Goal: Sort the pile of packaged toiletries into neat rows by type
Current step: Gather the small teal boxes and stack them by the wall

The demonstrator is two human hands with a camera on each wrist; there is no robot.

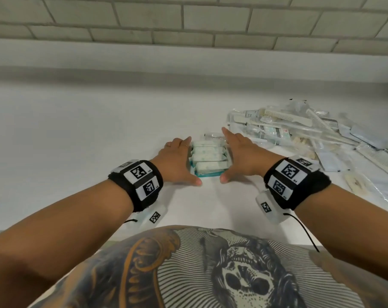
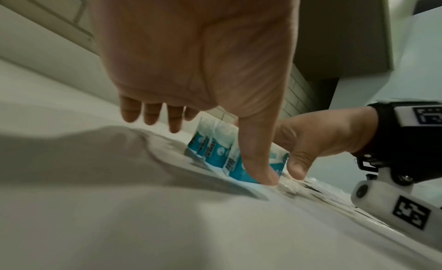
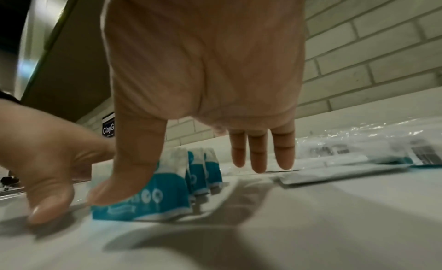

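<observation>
Hands first: the left hand (image 1: 176,160) and the right hand (image 1: 238,155) lie flat on edge at both sides of a short row of teal-and-white packets (image 1: 207,158), fingers straight and together, thumbs stretched out along the counter. Both hands are released, not clenched; nothing is grasped. In the head view the left palm stands at 9 o'clock of the row and the right palm at 3 o'clock, and the two thumbs nearly meet at 6 o'clock, in front of the nearest packet. In the right wrist view the right thumb presses on this nearest packet (image 3: 153,198); the left wrist view shows the left thumb touching it also. If the palms really touch the ends of the packets, I cannot tell for sure.

The step in hand seems to be to square this row. To do it well, I think both palms should push inward with equal, light force, so the packets line up at their ends without buckling or tipping, since they stand on their narrow sides and look soft. The thumbs can close the row from the front.

Further out, on the white counter (image 1: 88,130), the unsorted pile (image 1: 310,134) of clear-wrapped combs, brushes and flat sachets lies at about 2 o'clock from the row, well beside the right hand. A tiled wall (image 1: 188,18) stands at 12 o'clock.
</observation>
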